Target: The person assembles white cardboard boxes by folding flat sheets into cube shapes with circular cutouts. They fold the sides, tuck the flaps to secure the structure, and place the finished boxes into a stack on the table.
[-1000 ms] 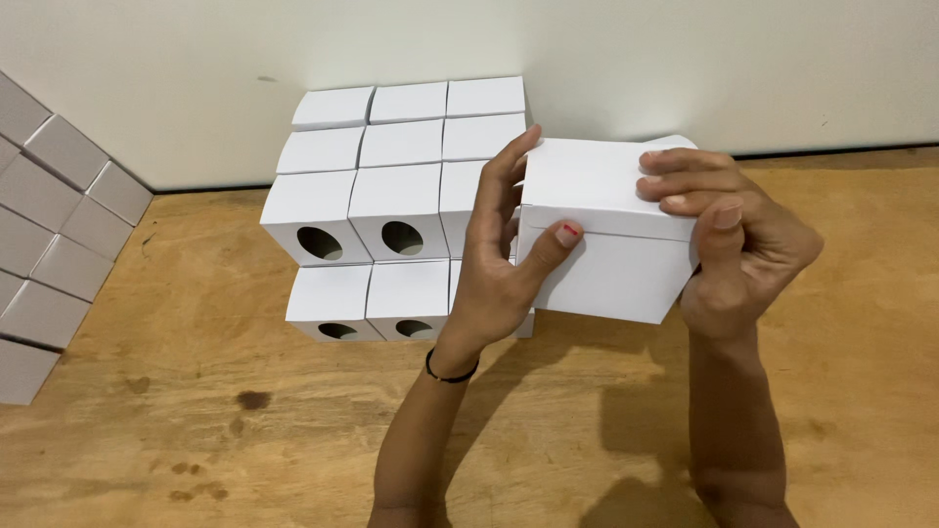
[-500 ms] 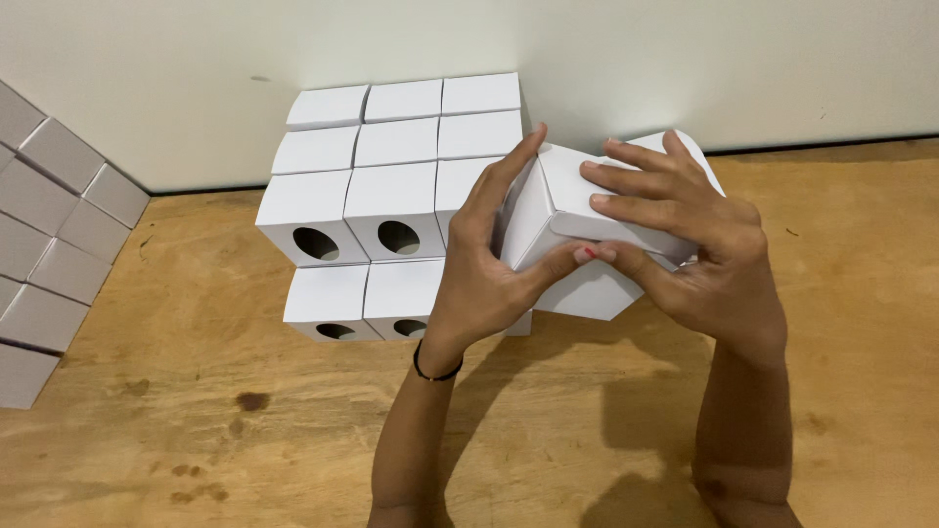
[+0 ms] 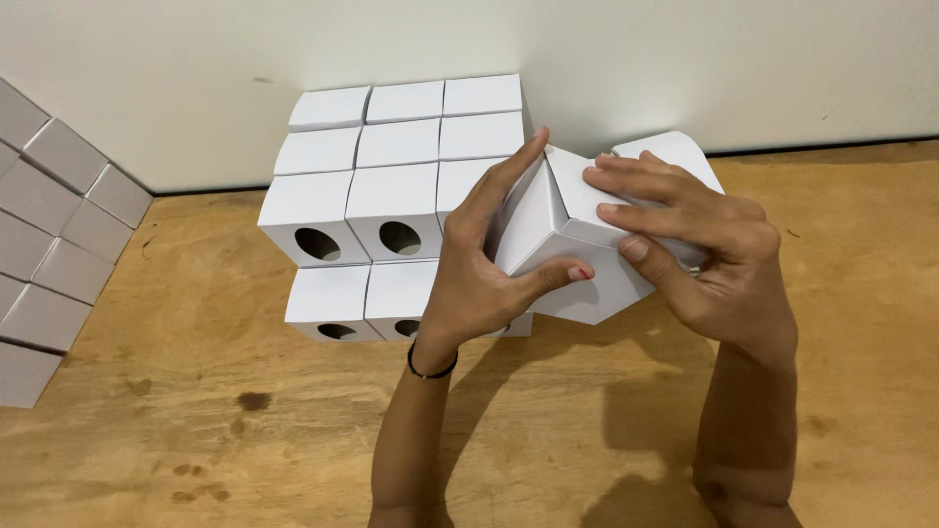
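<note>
Now smooth white cardboard box (image 3: 558, 235) tilted, both hands' grip, plywood floor (image 3: 245, 430)

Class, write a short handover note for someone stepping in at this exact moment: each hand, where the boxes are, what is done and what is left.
Left hand: grips the left side of a white box, thumb underneath.
Right hand: fingers lie over the box's top and right side.
The box is in the air, tilted, right beside the stack.
Done: the stack of white boxes with round holes stands against the wall on the wooden table.
Left: the held box is not yet set down.
More grey-white boxes sit at far left.
</note>
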